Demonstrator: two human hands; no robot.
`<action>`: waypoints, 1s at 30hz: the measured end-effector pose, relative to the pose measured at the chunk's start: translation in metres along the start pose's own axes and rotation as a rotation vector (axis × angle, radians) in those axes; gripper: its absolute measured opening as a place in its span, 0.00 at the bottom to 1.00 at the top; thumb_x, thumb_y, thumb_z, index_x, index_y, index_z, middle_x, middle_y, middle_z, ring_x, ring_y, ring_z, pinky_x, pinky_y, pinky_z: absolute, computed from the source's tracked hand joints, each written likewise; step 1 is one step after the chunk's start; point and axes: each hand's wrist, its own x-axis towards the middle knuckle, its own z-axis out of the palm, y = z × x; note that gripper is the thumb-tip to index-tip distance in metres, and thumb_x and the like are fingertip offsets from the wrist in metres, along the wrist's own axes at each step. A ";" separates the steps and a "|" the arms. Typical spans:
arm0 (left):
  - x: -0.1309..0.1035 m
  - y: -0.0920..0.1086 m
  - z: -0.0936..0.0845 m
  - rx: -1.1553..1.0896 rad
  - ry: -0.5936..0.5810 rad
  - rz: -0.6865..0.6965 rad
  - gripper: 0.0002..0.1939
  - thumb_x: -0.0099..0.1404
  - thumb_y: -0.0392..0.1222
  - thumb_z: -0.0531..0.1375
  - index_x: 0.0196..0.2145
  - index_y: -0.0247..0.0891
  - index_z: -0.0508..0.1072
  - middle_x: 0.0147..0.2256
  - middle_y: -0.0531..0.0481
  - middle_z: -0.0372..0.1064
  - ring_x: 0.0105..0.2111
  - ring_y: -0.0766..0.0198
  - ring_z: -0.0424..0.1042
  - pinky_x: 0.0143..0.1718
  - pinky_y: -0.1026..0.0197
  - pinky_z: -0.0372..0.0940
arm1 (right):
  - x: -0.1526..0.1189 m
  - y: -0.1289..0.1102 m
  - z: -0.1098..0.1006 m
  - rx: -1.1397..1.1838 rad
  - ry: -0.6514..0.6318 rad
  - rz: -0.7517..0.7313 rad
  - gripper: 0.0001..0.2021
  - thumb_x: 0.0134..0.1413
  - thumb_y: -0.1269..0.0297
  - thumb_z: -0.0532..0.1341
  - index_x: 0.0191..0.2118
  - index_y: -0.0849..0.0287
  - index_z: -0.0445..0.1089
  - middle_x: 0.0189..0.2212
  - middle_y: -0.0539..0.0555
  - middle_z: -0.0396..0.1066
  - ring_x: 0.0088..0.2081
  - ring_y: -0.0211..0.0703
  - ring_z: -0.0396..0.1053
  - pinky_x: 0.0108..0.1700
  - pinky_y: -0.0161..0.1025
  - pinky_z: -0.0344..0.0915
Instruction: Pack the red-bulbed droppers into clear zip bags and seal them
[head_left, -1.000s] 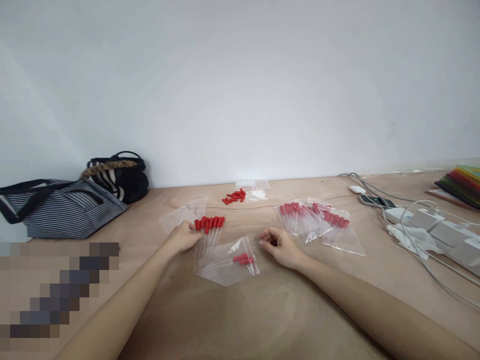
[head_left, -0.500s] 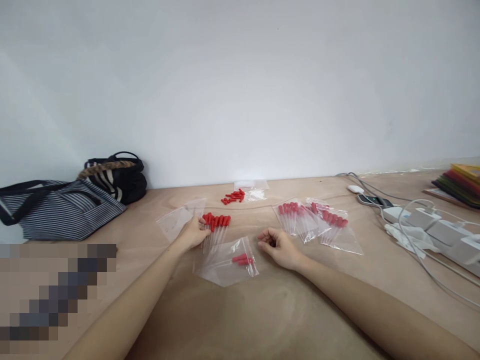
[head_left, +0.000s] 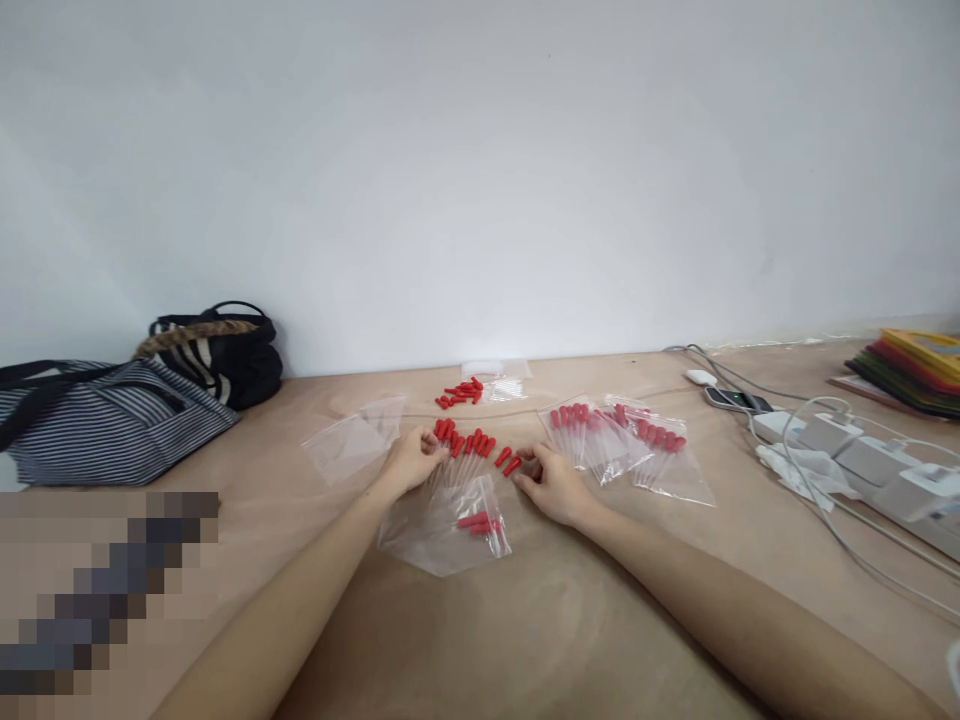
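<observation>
Several glass droppers with red rubber bulbs lie fanned out on the table between my two hands. My left hand is closed at the left end of the fan, its fingertips against the droppers there. My right hand rests at the right end, thumb and curled index finger apart around the bulb of an outer dropper; whether they touch it is unclear. Just in front lies a clear zip bag with a few red-bulbed droppers inside, its upper part overlapping the loose glass stems.
Filled dropper bags lie to the right. Loose red bulbs and a clear bag of stems sit farther back. Flat clear bags lie left. A striped bag, white chargers with cables and colourful folders flank the area.
The droppers have shifted right and spread into a fan, two lying apart by my right hand. My left hand has moved right with them; my right hand now sits close to the outer bulbs.
</observation>
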 end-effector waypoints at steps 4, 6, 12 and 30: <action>-0.004 -0.004 -0.003 0.014 0.009 0.030 0.08 0.52 0.44 0.59 0.25 0.38 0.64 0.28 0.51 0.69 0.31 0.62 0.70 0.31 0.65 0.61 | 0.013 0.005 -0.006 -0.011 -0.109 -0.157 0.18 0.42 0.72 0.61 0.43 0.60 0.65 0.40 0.55 0.59 0.30 0.35 0.62 0.36 0.37 0.63; -0.006 -0.005 -0.004 0.021 0.009 0.043 0.09 0.53 0.45 0.58 0.24 0.39 0.64 0.27 0.52 0.69 0.30 0.62 0.70 0.30 0.64 0.61 | 0.018 0.007 -0.010 0.000 -0.210 -0.229 0.17 0.42 0.72 0.62 0.43 0.58 0.66 0.40 0.54 0.59 0.33 0.36 0.62 0.38 0.36 0.62; -0.020 -0.009 -0.007 0.018 0.023 0.112 0.10 0.57 0.47 0.54 0.28 0.38 0.64 0.29 0.50 0.69 0.31 0.61 0.69 0.33 0.62 0.63 | 0.028 0.007 -0.019 -0.041 -0.324 -0.284 0.20 0.42 0.69 0.64 0.45 0.57 0.64 0.41 0.55 0.58 0.36 0.39 0.63 0.39 0.38 0.62; -0.111 0.016 0.004 0.002 -0.181 0.582 0.28 0.53 0.47 0.59 0.51 0.42 0.57 0.54 0.44 0.54 0.53 0.50 0.57 0.50 0.48 0.58 | 0.032 -0.005 -0.039 -0.125 -0.624 -0.341 0.07 0.40 0.69 0.63 0.30 0.58 0.67 0.23 0.46 0.64 0.25 0.35 0.61 0.27 0.31 0.56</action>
